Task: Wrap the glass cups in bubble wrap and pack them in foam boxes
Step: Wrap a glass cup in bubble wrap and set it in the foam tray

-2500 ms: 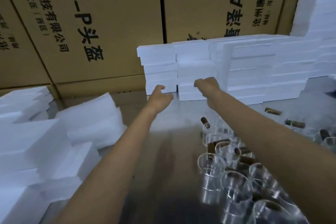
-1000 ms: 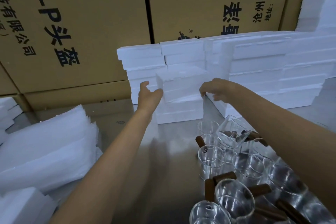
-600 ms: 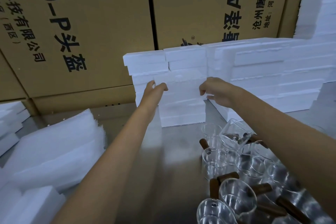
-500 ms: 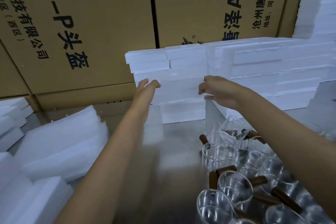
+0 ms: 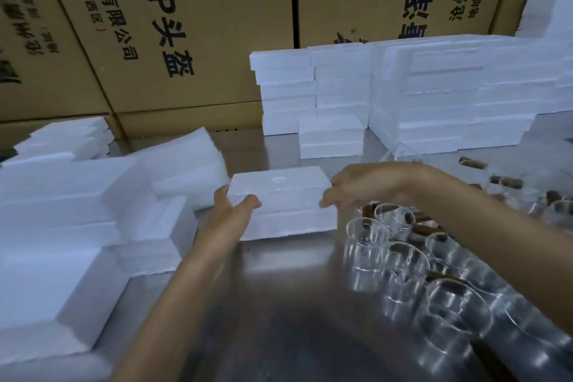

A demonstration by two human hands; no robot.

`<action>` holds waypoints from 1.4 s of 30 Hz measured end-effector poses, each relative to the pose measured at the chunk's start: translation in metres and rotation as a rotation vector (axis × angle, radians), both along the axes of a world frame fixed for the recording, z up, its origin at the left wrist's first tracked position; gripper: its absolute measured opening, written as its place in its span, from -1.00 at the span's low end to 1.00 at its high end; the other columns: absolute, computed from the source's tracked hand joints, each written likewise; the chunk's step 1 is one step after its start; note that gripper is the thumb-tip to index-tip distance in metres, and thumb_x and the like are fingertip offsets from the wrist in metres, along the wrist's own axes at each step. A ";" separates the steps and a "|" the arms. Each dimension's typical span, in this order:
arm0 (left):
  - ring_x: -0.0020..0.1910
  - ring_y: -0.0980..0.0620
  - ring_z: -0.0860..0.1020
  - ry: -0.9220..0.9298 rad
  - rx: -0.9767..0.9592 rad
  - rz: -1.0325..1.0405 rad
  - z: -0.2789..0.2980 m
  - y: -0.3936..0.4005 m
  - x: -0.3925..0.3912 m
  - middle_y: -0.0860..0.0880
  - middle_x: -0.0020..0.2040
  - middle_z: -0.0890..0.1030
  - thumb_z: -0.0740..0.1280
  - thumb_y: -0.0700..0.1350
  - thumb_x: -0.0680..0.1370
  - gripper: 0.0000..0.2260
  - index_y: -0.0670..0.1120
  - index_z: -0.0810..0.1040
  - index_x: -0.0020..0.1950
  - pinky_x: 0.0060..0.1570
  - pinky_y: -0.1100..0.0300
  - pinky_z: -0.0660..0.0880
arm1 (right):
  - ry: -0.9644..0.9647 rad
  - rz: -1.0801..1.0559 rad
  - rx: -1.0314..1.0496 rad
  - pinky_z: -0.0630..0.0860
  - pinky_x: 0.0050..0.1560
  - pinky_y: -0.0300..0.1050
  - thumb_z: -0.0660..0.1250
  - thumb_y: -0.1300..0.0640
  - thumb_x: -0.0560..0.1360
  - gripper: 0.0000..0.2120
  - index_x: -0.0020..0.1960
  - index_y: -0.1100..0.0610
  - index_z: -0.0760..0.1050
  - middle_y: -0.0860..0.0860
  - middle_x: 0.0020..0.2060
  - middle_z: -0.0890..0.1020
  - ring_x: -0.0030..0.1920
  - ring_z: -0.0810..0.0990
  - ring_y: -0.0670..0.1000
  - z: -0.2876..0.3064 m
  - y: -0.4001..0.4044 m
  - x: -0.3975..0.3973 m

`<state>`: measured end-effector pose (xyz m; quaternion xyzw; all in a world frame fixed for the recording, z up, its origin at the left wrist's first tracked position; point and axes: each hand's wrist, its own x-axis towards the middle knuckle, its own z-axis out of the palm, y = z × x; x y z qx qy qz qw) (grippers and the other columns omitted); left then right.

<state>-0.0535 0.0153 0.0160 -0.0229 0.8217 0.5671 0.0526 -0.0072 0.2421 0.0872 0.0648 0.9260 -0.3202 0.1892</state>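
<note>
A white foam box [image 5: 283,201] sits between my two hands just above the steel table [image 5: 279,304], in the middle of the view. My left hand [image 5: 232,211] grips its left end, thumb on the front face. My right hand [image 5: 359,186] holds its right end with curled fingers. Several clear glass cups with brown wooden handles [image 5: 403,260] crowd the table to the right of the box. A stack of white bubble wrap sheets [image 5: 189,164] lies to the left behind the box.
More foam boxes are stacked at the back [image 5: 316,87] and back right [image 5: 465,93], with a short stack [image 5: 330,136] in front. Foam pieces [image 5: 62,211] pile up on the left. Big cardboard cartons [image 5: 186,25] wall off the rear.
Both hands have pulled one foam box off the rear stack and brought it toward me to the middle of the table.
</note>
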 end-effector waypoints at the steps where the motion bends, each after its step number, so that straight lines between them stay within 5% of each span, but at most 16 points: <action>1: -0.02 0.06 0.40 -0.008 -0.029 0.007 -0.005 -0.006 0.007 0.15 0.06 0.38 0.30 0.07 0.58 -0.43 0.12 0.16 0.55 -0.05 0.14 0.35 | -0.026 0.022 0.014 0.44 0.01 -0.20 0.34 -0.07 0.54 -0.69 0.03 0.20 0.48 0.05 0.01 0.58 -0.02 0.57 -0.03 0.000 -0.003 0.006; 4: 0.17 -0.01 0.38 -0.007 -0.035 -0.022 -0.011 -0.018 0.025 0.11 0.27 0.37 0.31 0.07 0.58 -0.42 0.11 0.16 0.55 0.15 0.09 0.32 | -0.038 0.062 0.097 0.42 0.04 -0.16 0.32 -0.09 0.55 -0.61 0.07 0.27 0.53 0.06 0.02 0.63 0.02 0.57 0.05 0.003 -0.008 0.022; 7: 0.28 -0.06 0.42 0.032 -0.045 -0.057 -0.002 -0.022 0.026 0.13 0.25 0.35 0.29 0.11 0.59 -0.39 0.14 0.09 0.57 0.17 0.08 0.34 | 0.006 0.034 0.169 0.41 0.01 -0.16 0.30 -0.12 0.55 -0.58 0.23 0.18 0.50 0.07 0.18 0.59 0.23 0.53 0.10 0.011 -0.011 0.026; 13: -0.12 0.19 0.42 0.022 0.015 -0.056 0.019 0.001 -0.021 0.21 -0.07 0.39 0.19 0.15 0.62 -0.55 0.10 0.19 0.47 -0.28 0.23 0.31 | 0.128 -0.138 0.201 0.38 0.19 -0.02 0.29 -0.10 0.55 -0.41 0.50 0.09 0.24 0.03 0.42 0.33 0.29 0.43 0.12 0.014 -0.007 -0.009; 15: -0.04 0.07 0.46 -0.019 -0.009 -0.063 0.013 0.009 -0.037 0.09 0.03 0.46 0.17 0.13 0.63 -0.50 0.01 0.15 0.52 -0.17 0.16 0.37 | 0.098 -0.149 0.196 0.41 0.07 -0.09 0.25 0.00 0.58 -0.54 0.42 0.15 0.31 0.08 0.32 0.40 0.21 0.46 0.13 -0.001 -0.008 -0.025; 19: 0.29 -0.16 0.46 -0.100 -0.111 -0.078 -0.012 0.010 -0.054 -0.15 0.40 0.43 0.15 0.10 0.65 -0.45 -0.11 0.13 0.57 0.13 0.08 0.39 | 0.024 -0.192 0.121 0.36 -0.17 -0.12 0.22 0.15 0.55 -0.92 -0.07 0.16 0.41 0.08 -0.16 0.41 -0.18 0.38 0.09 -0.035 -0.010 -0.046; 24: -0.06 0.03 0.47 -0.087 -0.108 -0.074 -0.029 0.005 -0.055 0.01 0.09 0.46 0.20 0.05 0.62 -0.52 -0.04 0.20 0.50 -0.22 0.15 0.35 | 0.129 -0.194 0.096 0.34 -0.31 -0.19 0.24 0.23 0.53 -0.87 0.04 0.22 0.50 0.08 -0.22 0.48 -0.24 0.43 0.05 -0.038 0.000 -0.048; 28: -0.09 0.07 0.48 -0.077 -0.056 -0.053 -0.035 0.007 -0.054 0.06 0.07 0.45 0.21 0.03 0.62 -0.50 -0.01 0.18 0.53 -0.25 0.19 0.36 | 0.404 -0.347 0.017 0.52 -0.07 -0.09 0.18 0.29 0.54 -0.70 0.16 0.44 0.54 0.34 0.05 0.62 -0.10 0.57 0.14 -0.015 0.033 -0.042; 31: -0.08 0.09 0.48 -0.051 -0.020 -0.038 -0.035 0.009 -0.051 0.07 0.09 0.48 0.21 0.01 0.63 -0.53 -0.01 0.19 0.50 -0.21 0.15 0.40 | 0.625 -0.518 0.055 0.51 0.15 -0.07 0.21 0.22 0.54 -0.74 0.08 0.26 0.63 0.15 0.09 0.66 0.15 0.58 0.15 0.004 0.072 -0.032; 34: 0.19 -0.06 0.46 0.027 -0.053 -0.022 -0.032 0.014 -0.049 -0.05 0.43 0.39 0.20 -0.01 0.64 -0.54 -0.03 0.21 0.51 0.11 0.07 0.40 | 0.572 -0.604 0.132 0.47 0.22 -0.03 0.15 0.23 0.56 -0.70 0.16 0.25 0.60 0.16 0.18 0.61 0.19 0.53 0.19 0.008 0.115 -0.023; 37: 0.34 -0.15 0.42 0.148 -0.149 0.004 -0.029 0.019 -0.047 -0.09 0.46 0.38 0.22 -0.02 0.63 -0.56 -0.03 0.28 0.51 0.30 -0.04 0.40 | 0.445 -0.582 0.075 0.41 0.21 -0.06 0.18 0.24 0.57 -0.68 0.26 0.16 0.56 0.11 0.24 0.53 0.18 0.48 0.14 -0.001 0.136 -0.015; 42: 0.38 -0.16 0.38 0.247 -0.218 0.032 -0.017 0.029 -0.045 -0.10 0.42 0.42 0.23 -0.04 0.63 -0.58 -0.05 0.34 0.49 0.25 -0.01 0.37 | 0.416 -0.478 0.028 0.40 0.31 0.01 0.21 0.32 0.54 -0.71 0.05 0.07 0.65 0.12 0.34 0.51 0.35 0.43 0.22 -0.016 0.134 -0.016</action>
